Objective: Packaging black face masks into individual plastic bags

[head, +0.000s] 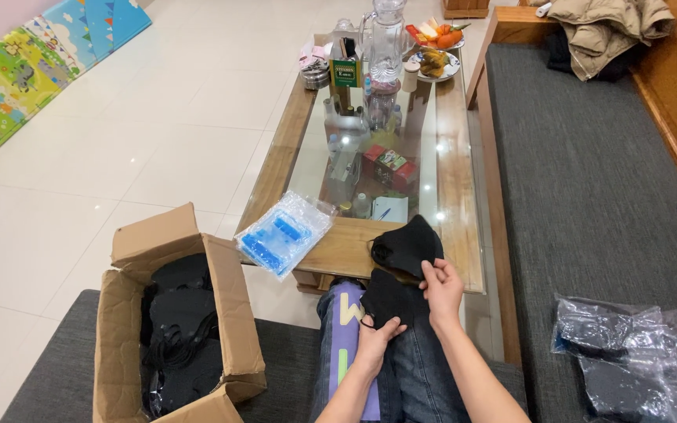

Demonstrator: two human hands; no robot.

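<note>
A box (178, 313) of black masks is standing open at far left, a blue packet (282, 233) lying beside it on the table (456, 157). Over the lap, the left hand (371, 345) is pinching a black mask's (389, 301) lower edge while the right hand (442, 288) is gripping its upper right edge, its long axis running toward the table. Bags (636, 352) are lying at right.

The open brown cardboard box (174, 329) at near left is cut off by the bottom edge, and the black items heaped inside it blur into one dark mass. The crumpled clear plastic bags (636, 356) at near right run off the right edge. The beige padded jacket (609, 27) at far right is clipped by the top edge.
</note>
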